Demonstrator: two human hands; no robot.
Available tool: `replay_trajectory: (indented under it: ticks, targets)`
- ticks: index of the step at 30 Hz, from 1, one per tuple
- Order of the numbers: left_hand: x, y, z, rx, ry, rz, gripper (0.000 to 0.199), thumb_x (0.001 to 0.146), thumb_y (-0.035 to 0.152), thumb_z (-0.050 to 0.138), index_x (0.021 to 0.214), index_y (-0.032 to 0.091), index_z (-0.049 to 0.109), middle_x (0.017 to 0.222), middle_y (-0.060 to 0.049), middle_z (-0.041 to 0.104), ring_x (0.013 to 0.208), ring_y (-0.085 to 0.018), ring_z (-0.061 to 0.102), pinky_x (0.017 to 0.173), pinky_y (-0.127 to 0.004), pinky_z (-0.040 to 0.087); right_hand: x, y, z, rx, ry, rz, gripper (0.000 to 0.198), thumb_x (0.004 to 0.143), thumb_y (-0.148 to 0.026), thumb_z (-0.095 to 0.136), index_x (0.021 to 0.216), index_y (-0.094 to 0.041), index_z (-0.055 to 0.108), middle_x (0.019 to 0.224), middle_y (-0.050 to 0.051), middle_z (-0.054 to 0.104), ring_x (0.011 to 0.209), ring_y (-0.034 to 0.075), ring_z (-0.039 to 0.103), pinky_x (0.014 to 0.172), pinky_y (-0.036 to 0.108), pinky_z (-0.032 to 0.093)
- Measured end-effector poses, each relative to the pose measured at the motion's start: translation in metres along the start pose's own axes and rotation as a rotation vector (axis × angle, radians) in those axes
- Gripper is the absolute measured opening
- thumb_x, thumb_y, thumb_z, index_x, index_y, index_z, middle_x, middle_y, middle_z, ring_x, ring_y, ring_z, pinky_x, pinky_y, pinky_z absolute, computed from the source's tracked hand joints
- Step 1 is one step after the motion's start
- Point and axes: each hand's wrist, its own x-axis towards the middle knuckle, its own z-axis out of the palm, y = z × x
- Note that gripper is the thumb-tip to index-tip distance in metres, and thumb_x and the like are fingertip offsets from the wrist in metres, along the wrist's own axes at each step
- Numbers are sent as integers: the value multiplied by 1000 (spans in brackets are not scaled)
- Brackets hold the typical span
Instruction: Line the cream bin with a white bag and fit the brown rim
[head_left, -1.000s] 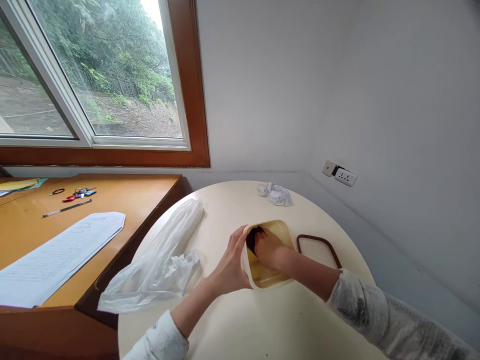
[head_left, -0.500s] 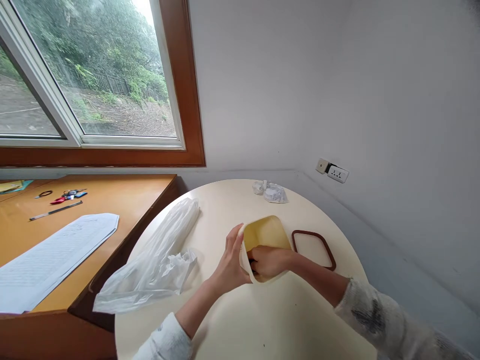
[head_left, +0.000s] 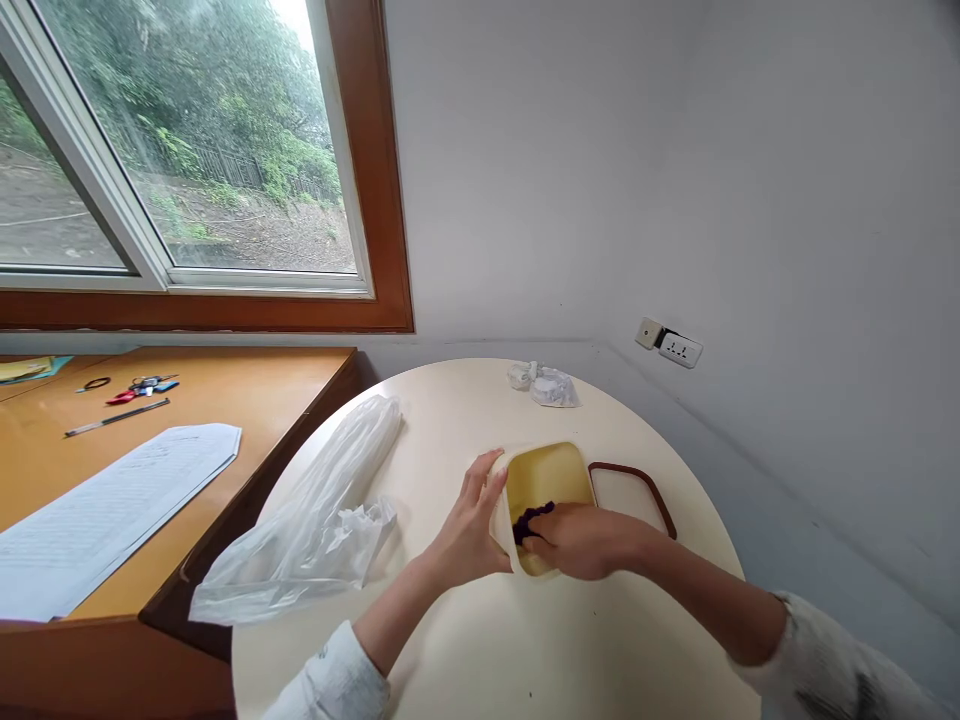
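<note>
A pale yellow plastic container [head_left: 551, 470] is tilted toward me over the round table. My left hand [head_left: 469, 530] grips its left side, thumb and fingers along the rim. Inside the container is my right hand [head_left: 581, 540], its fingers closed on a dark purple cloth-like piece [head_left: 532, 520]. How much of that piece lies under the fingers is hidden. Just right of the container lies a lid with a brown rim [head_left: 637, 485], partly behind my right hand and forearm.
A crumpled clear plastic bag [head_left: 300, 530] covers the left part of the round table [head_left: 450, 400]. Small knotted plastic bags [head_left: 551, 387] sit at its far edge. The wooden desk [head_left: 285, 390] on the left holds papers [head_left: 127, 510], a pen [head_left: 116, 418] and keys [head_left: 142, 388].
My right hand has shifted right and slightly up within the container, showing the dark purple piece at the fingers. The container has moved a little to the right with my left hand.
</note>
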Motion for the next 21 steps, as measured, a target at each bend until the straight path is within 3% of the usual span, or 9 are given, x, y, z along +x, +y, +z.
replay_trajectory:
  ticks: [2, 5, 7, 10, 13, 15, 17, 19, 21]
  targets:
    - [2, 2, 0, 25, -28, 18, 125, 50, 21, 79, 137, 38, -9, 141, -14, 11, 130, -37, 15, 97, -58, 28, 24, 5, 4, -40, -73, 3, 26, 85, -28, 36, 77, -16, 57, 72, 5, 58, 60, 16, 52, 53, 28, 38]
    - [6, 4, 2, 90, -78, 63, 125, 49, 18, 78, 137, 38, -8, 142, -14, 11, 130, -40, 15, 96, -60, 26, 51, 8, 10, -61, -63, -27, 6, 73, -20, 55, 75, -16, 58, 73, 2, 57, 66, 15, 51, 59, 27, 41]
    - [9, 2, 2, 132, -115, 105, 123, 49, 17, 78, 137, 38, -5, 142, -14, 9, 129, -40, 15, 97, -61, 24, 57, 9, 11, -67, -37, -29, 8, 68, -16, 60, 76, -16, 58, 74, 2, 56, 69, 15, 51, 64, 27, 42]
    - [16, -3, -2, 153, -159, 129, 124, 47, 17, 78, 138, 36, -4, 143, -14, 8, 130, -40, 14, 97, -60, 25, 43, 8, 5, -74, -38, -30, 6, 72, -17, 55, 77, -16, 58, 72, 2, 56, 67, 16, 51, 62, 28, 42]
    - [23, -9, -12, 154, -199, 96, 120, 47, 10, 75, 139, 36, 2, 142, -12, 11, 131, -37, 12, 99, -57, 25, 8, 6, -3, -21, -44, -28, 25, 86, -30, 36, 87, -17, 58, 75, 4, 60, 61, 17, 54, 55, 30, 44]
    - [29, -12, -22, 114, -234, 35, 116, 48, 10, 74, 139, 35, 7, 142, -11, 13, 131, -36, 11, 100, -55, 27, -14, 6, -2, 39, 70, -63, 37, 90, -38, 26, 98, -18, 56, 87, 7, 62, 74, 20, 58, 66, 35, 47]
    - [33, -14, -32, 37, -271, -43, 115, 49, 13, 75, 140, 32, 6, 142, -12, 13, 132, -34, 10, 100, -52, 31, -24, 9, 7, -27, 256, -144, 34, 88, -39, 34, 107, -18, 52, 98, 8, 62, 90, 21, 57, 90, 43, 39]
    - [37, -15, -40, -43, -301, -111, 118, 50, 17, 76, 140, 29, 2, 143, -12, 12, 133, -32, 10, 101, -49, 33, -19, 17, 21, -171, 426, -210, 30, 86, -29, 41, 112, -15, 49, 104, 10, 60, 101, 21, 54, 104, 45, 23]
    - [38, -16, -46, -95, -309, -162, 117, 52, 19, 75, 140, 28, -2, 145, -11, 11, 134, -31, 11, 102, -47, 32, -6, 26, 35, -296, 539, -252, 29, 86, -14, 36, 111, -11, 50, 105, 13, 60, 108, 21, 51, 106, 43, 19]
